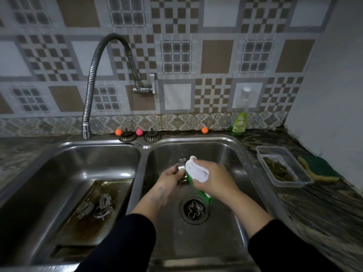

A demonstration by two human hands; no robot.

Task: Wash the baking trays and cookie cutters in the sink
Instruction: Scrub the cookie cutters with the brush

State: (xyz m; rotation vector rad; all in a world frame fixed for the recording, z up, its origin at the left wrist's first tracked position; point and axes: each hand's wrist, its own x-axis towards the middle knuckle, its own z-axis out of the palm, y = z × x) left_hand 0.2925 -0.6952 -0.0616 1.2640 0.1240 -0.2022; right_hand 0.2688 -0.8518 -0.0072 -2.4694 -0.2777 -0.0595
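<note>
Over the right sink basin (220, 150), my left hand (170, 178) grips a round fluted metal cookie cutter (182, 167). My right hand (215, 178) grips a white-backed brush with green bristles (196, 171) pressed against that cutter. Another cookie cutter (195, 209) lies on the right basin's drain. In the left basin (64, 161) a stained baking tray (82, 218) leans with several cookie cutters (98, 208) on it.
A flexible faucet (92, 83) hangs over the left basin. A green dish soap bottle (240, 118) stands at the back right. A plastic container (282, 165) and a green-yellow sponge (319, 168) sit on the right counter. Two drain strainers (140, 136) rest on the divider.
</note>
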